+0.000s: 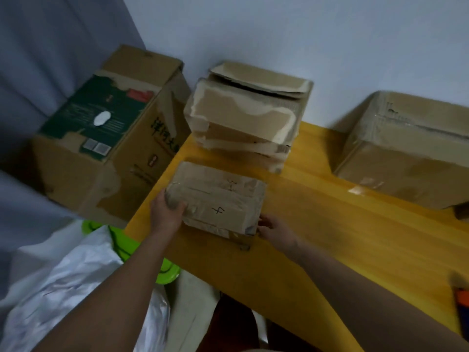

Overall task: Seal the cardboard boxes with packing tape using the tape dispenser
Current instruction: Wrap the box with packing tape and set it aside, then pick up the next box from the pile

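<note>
A small taped cardboard box point(218, 199) with handwritten marks on top lies near the left edge of the yellow table point(317, 237). My left hand point(166, 212) grips its near-left corner, thumb on top. My right hand point(272, 228) holds its near-right corner, fingers curled against the side. An orange and dark object point(462, 303) at the right edge of the view may be the tape dispenser; only a sliver shows.
A stack of worn boxes point(246, 115) stands behind the small box against the wall. A large box point(406, 153) sits at the table's right. A tall printed carton point(109, 133) stands left of the table. White plastic sheeting point(63, 288) and a green object point(127, 247) lie below.
</note>
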The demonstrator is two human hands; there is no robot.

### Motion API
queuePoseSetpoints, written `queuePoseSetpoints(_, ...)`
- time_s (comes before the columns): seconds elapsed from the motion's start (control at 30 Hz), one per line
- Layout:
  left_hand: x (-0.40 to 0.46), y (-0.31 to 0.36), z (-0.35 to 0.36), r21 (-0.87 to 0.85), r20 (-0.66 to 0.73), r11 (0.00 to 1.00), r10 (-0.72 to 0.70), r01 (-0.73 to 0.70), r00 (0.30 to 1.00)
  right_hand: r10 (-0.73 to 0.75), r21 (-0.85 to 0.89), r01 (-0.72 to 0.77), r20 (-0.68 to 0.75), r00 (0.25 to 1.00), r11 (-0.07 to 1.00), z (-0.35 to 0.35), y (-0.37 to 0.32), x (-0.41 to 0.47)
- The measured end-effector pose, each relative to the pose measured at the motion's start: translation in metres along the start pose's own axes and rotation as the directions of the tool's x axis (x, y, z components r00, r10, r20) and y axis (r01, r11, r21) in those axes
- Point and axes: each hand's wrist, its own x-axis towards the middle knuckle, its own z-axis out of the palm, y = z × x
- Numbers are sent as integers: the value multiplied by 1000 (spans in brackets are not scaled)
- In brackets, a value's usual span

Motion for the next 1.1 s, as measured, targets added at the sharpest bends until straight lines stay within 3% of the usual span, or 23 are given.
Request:
queuePoseSetpoints(0.07, 22, 2, -7, 23, 24, 1000, 14, -14, 1000, 35, -93, -38, -34, 999, 995, 1, -11, 16)
queuePoseSetpoints(0.13, 38, 13, -10, 46, -39, 999, -5, 6, 999, 38, -100, -63, -228, 973, 993, -6, -23, 30)
queuePoseSetpoints(0.17, 46, 21, -11, 52, -74, 999, 15, -11, 997, 40, -48, -62, -378, 925, 997, -15, -31, 36)
queuePoseSetpoints(0.23, 62, 43, -12, 30, -89, 992, 121, -119, 989, 22, 34, 1, -650, 759, 999, -38, -49, 42)
queuePoseSetpoints(0.3, 82, 72, -13, -44, -53, 979, 199, -201, 979, -12, 62, 89, -751, 661, 994, -59, -68, 48)
queuePoseSetpoints(0.4, 112, 118, -12, -218, 47, 960, 189, -174, 981, 8, 159, 165, -742, 670, 973, -82, -91, 65)
queuePoseSetpoints(0.53, 137, 153, -3, -399, 219, 916, 139, -41, 966, 55, 342, 232, -656, 753, 911, -92, -103, 79)
queuePoseSetpoints(0.73, 143, 158, -1, -502, 224, 864, 85, 40, 971, -19, 362, 338, -658, 753, 869, -80, -98, 62)
queuePoseSetpoints(0.93, 119, 174, -3, -533, 210, 846, 105, 24, 972, -40, 345, 473, -774, 632, 811, -81, -89, 18)
queuePoseSetpoints(1.1, 78, 197, -13, -601, 86, 798, 110, -37, 990, -55, 300, 567, -850, 523, 767, -89, -94, -20)
